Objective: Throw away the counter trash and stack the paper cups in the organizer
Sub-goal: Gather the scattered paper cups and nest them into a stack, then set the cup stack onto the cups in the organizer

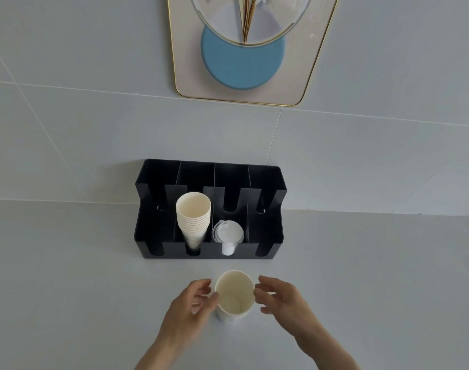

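A white paper cup stands upright on the pale counter, near the front edge. My left hand is at its left side with fingers curled and apart, the fingertips at the rim. My right hand flanks its right side, fingers spread, fingertips close to the rim. Neither hand clearly grips the cup. Behind it sits a black organizer with several slots. A stack of paper cups leans in the second slot from the left. White plastic lids lie in the third slot.
The organizer stands against a grey tiled wall. A gold-framed wall decoration with a blue disc hangs above it. The grey counter stretches left and right of my hands.
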The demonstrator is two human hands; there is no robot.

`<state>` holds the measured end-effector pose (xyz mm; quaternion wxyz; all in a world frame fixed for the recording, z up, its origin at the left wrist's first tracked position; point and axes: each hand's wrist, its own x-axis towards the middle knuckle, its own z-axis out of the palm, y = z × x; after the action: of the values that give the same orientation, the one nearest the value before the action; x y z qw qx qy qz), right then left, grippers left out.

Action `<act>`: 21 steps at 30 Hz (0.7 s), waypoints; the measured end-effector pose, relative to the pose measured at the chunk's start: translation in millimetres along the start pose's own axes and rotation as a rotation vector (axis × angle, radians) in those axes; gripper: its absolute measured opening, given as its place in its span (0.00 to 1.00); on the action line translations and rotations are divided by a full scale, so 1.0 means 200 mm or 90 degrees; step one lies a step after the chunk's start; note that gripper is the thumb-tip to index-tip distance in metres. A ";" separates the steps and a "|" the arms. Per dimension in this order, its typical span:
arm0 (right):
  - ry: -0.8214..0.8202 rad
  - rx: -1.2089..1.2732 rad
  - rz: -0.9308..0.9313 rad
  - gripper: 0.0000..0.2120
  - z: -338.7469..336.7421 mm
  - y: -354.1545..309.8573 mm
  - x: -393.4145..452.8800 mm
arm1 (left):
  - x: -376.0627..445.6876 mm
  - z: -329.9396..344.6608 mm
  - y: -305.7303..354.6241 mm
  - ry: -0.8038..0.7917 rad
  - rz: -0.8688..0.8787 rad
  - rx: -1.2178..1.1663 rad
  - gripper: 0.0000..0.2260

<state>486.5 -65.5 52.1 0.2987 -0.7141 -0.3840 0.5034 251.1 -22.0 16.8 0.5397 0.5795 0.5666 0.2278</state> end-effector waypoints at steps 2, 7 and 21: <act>-0.013 0.033 0.021 0.20 0.01 -0.02 0.02 | 0.02 -0.02 0.05 -0.014 -0.067 -0.038 0.22; -0.022 0.032 0.037 0.11 0.04 -0.05 0.03 | 0.04 -0.01 0.10 -0.039 -0.160 -0.087 0.10; -0.011 0.008 -0.024 0.10 -0.02 -0.39 -0.03 | 0.05 -0.20 0.41 -0.069 -0.161 -0.201 0.09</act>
<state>470.8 -30.2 119.5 0.3094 -0.7003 -0.3967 0.5065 253.1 20.4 98.6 0.6774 0.4236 0.5625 0.2127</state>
